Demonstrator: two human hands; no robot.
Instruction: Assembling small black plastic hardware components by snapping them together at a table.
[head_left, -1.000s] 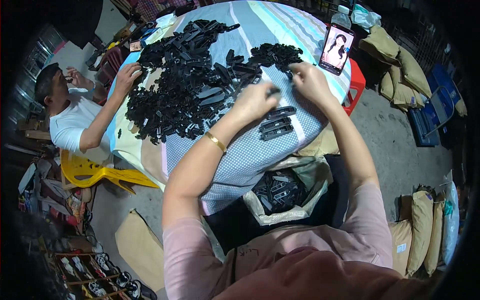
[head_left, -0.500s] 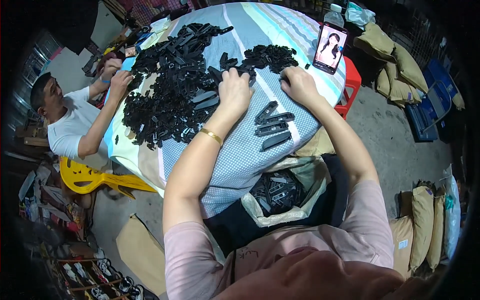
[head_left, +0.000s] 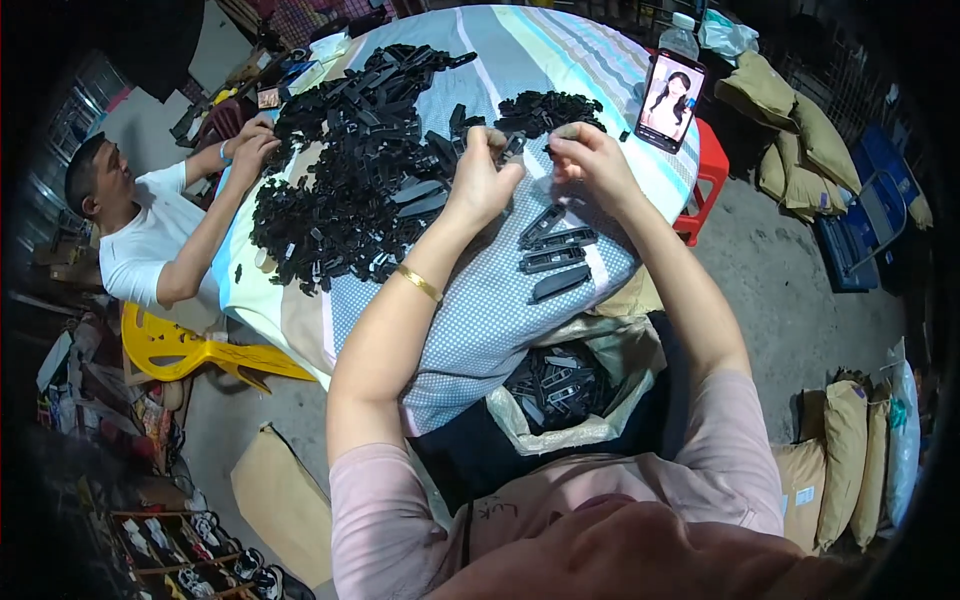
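Observation:
My left hand (head_left: 480, 180) is closed on an elongated black plastic part (head_left: 513, 147), raised a little above the table. My right hand (head_left: 598, 165) pinches a small black piece (head_left: 549, 151), whose shape is too small to make out, just to the right of that part. Beyond both hands lies a heap of small black pieces (head_left: 550, 108). Several elongated black parts (head_left: 556, 258) rest in a loose row on the cloth below my right hand. Left of my left hand spreads a large pile of black plastic parts (head_left: 320, 220).
A cloth-covered table (head_left: 450, 340) fills the middle. An open sack (head_left: 545, 442) with black parts stands at its near edge. A phone (head_left: 668, 103) leans on a plastic bottle (head_left: 680, 38) at the far right. A co-worker (head_left: 150, 240) handles pieces at the left.
My hands have lifted from the cloth and drawn closer together. The elongated part now shows in my left hand, and a small piece shows at my right fingertips.

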